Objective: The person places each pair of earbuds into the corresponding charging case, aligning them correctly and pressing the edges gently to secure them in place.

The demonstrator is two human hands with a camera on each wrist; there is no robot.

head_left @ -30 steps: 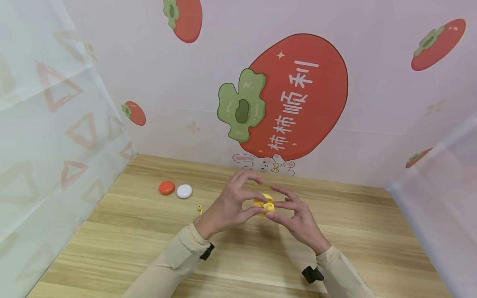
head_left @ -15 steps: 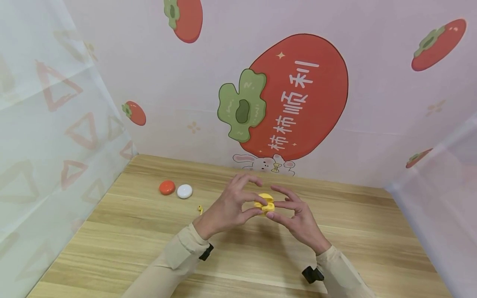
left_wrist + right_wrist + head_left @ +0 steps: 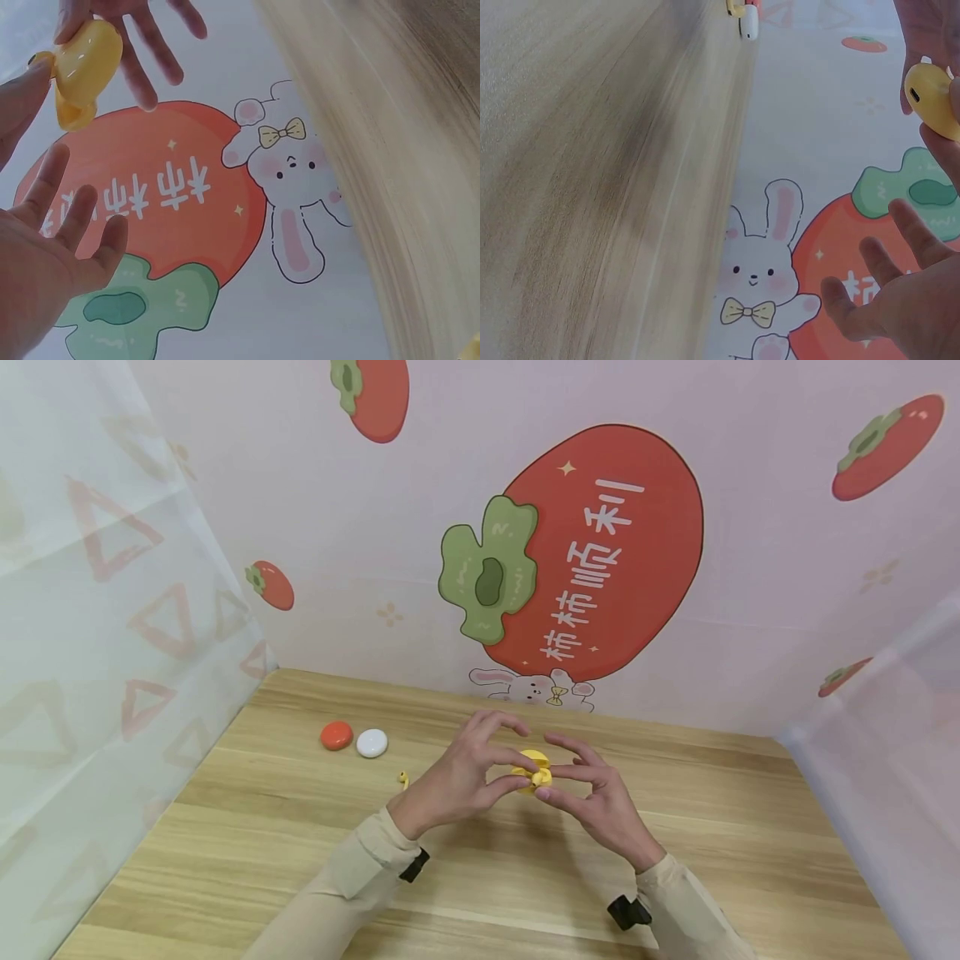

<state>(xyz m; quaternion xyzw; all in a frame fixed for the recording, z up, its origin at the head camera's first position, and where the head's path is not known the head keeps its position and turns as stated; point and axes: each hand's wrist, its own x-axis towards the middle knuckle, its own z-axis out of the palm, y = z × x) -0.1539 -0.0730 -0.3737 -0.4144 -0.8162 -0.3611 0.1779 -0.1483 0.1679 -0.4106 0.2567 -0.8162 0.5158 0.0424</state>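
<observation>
In the head view my right hand [image 3: 603,802] holds a small yellow earbud case [image 3: 534,757] between thumb and fingers, above the table. Its lid stands raised. From the other side my left hand [image 3: 461,772] pinches a yellow earbud [image 3: 537,778] at the case's opening, partly hidden by the fingertips. How deep the earbud sits cannot be seen. The case's rounded shell [image 3: 94,64] shows in the left wrist view, and a dark port marks the case [image 3: 932,97] in the right wrist view. Another yellow earbud [image 3: 403,778] lies on the table beside my left wrist.
A red round case [image 3: 337,735] and a white round case [image 3: 372,743] sit side by side at the back left of the wooden table [image 3: 720,852]. Printed cloth walls [image 3: 337,527] stand behind and at both sides.
The earbud has turned in my left fingers, and its rounded, dark-tipped head now shows at the front of the case. Both hands stay almost in place around the case.
</observation>
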